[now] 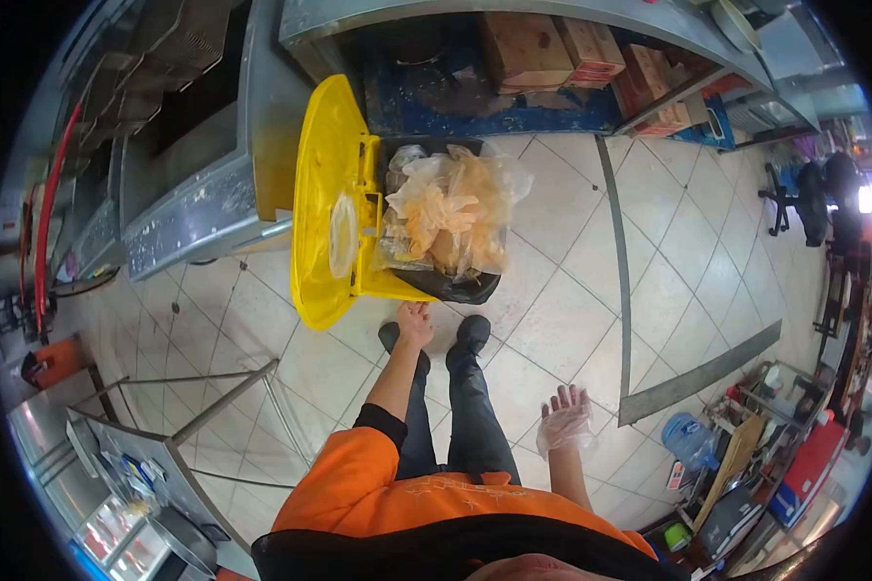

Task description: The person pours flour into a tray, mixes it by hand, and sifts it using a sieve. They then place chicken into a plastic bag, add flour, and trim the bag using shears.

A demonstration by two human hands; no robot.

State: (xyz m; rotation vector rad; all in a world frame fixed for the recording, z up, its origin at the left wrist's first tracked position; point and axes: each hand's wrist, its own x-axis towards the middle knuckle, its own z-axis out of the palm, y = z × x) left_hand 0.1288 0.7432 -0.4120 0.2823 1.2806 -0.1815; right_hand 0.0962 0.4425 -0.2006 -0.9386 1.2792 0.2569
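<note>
A yellow trash bin [389,284] stands ahead of me, its yellow lid [317,208] swung open to the left. It is lined with a black bag [467,290] and heaped with clear plastic waste and a crumpled disposable glove [438,211]. My left hand [415,324], bare, is at the bin's near edge with its fingers curled against the yellow rim; the fingertips are partly hidden. Off to the right, my right hand [565,422] wears a clear plastic glove. Its fingers are spread and it holds nothing.
Cardboard boxes [525,53] sit on the blue shelf under a metal table [591,12]. A steel cabinet [189,218] borders the bin on the left. A metal stand [179,436] is at lower left. A water jug [690,441] and a cluttered rack [746,465] stand at right.
</note>
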